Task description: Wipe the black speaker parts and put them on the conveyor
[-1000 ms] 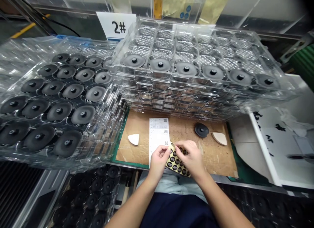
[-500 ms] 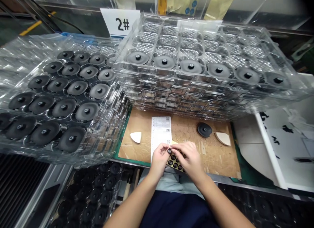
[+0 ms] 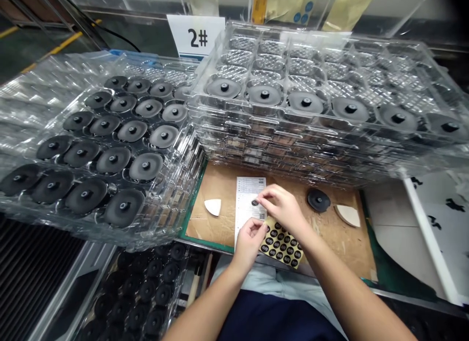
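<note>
My left hand (image 3: pixel 252 239) pinches the upper left corner of a yellow sheet of round black stickers (image 3: pixel 281 244), each with white print. A single round black sticker (image 3: pixel 255 202) is at the fingertips of my right hand (image 3: pixel 280 204), over a printed paper form (image 3: pixel 250 187). The form lies on the brown board (image 3: pixel 220 228), partly covered by my hands. To the right of my right hand rests a black rounded part (image 3: pixel 318 200) with a knob at its middle.
Two pale wedge-shaped pieces (image 3: pixel 213 207) (image 3: pixel 348 215) lie on the board. Stacked clear trays (image 3: pixel 315 140) rise behind it, and another stack (image 3: pixel 176 170) with black parts stands left. A white bin (image 3: pixel 434 233) is at the right.
My right hand has moved up and away from the sheet with one sticker, now over the form. More of the sticker sheet shows. The whole view has shifted slightly.
</note>
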Demonstrator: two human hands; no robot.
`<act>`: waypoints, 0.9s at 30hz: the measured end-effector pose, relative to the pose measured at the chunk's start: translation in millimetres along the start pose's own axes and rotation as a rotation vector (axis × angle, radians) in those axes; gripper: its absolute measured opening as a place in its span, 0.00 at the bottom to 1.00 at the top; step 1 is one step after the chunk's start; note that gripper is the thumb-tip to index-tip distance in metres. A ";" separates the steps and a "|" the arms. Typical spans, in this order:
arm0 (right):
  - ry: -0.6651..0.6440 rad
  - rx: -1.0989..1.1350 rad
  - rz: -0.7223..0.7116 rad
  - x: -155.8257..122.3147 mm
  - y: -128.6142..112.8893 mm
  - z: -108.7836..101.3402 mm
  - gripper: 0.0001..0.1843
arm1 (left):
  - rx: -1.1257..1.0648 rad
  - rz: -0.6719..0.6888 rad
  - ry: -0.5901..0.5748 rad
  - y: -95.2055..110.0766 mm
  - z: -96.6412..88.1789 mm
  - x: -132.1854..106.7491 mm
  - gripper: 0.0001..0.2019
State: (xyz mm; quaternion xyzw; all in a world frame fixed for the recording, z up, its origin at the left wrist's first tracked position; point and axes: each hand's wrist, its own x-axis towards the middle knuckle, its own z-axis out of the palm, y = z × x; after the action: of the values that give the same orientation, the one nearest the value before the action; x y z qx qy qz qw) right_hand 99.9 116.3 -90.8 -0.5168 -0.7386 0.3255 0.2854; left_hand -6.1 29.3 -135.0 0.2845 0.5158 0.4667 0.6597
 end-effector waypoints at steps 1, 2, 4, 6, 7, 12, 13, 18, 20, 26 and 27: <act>-0.018 -0.010 0.010 12.7 2.3 6.5 0.05 | 0.000 -0.004 0.002 1.4 0.2 -0.7 0.08; -0.038 -0.024 0.022 24.6 4.8 13.4 0.05 | -0.002 -0.008 0.004 3.1 0.5 -1.4 0.08; -0.081 -0.057 0.048 43.9 10.2 26.1 0.05 | -0.009 -0.018 0.011 6.4 1.0 -2.8 0.09; -0.124 -0.086 0.073 55.3 15.0 34.5 0.07 | -0.022 -0.035 0.021 9.1 1.5 -4.1 0.11; -0.145 -0.095 0.083 58.2 16.9 36.7 0.09 | -0.031 -0.047 0.026 10.0 1.7 -4.5 0.12; -0.218 -0.108 0.119 61.3 21.1 37.0 0.10 | -0.066 -0.109 0.034 10.6 1.5 -5.5 0.15; -0.225 -0.107 0.125 61.5 21.1 36.7 0.09 | -0.069 -0.118 0.032 10.2 1.2 -5.5 0.15; -0.226 -0.128 0.148 63.2 21.0 38.5 0.04 | -0.076 -0.148 0.012 9.1 0.5 -5.3 0.16; -0.219 -0.146 0.145 63.2 20.9 39.5 0.03 | -0.079 -0.154 0.011 10.3 1.0 -5.1 0.16; -0.204 -0.212 0.121 60.7 17.1 39.6 0.04 | -0.090 -0.165 0.020 13.1 1.7 -4.8 0.17; -0.202 -0.220 0.116 60.2 16.5 39.6 0.04 | -0.091 -0.164 0.019 12.7 1.6 -4.8 0.18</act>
State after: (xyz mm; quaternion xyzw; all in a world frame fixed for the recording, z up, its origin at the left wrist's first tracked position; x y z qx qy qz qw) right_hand 61.2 170.3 -123.2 -0.5515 -0.7635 0.3089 0.1321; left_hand -8.8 30.2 -121.7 0.2064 0.5220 0.4368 0.7029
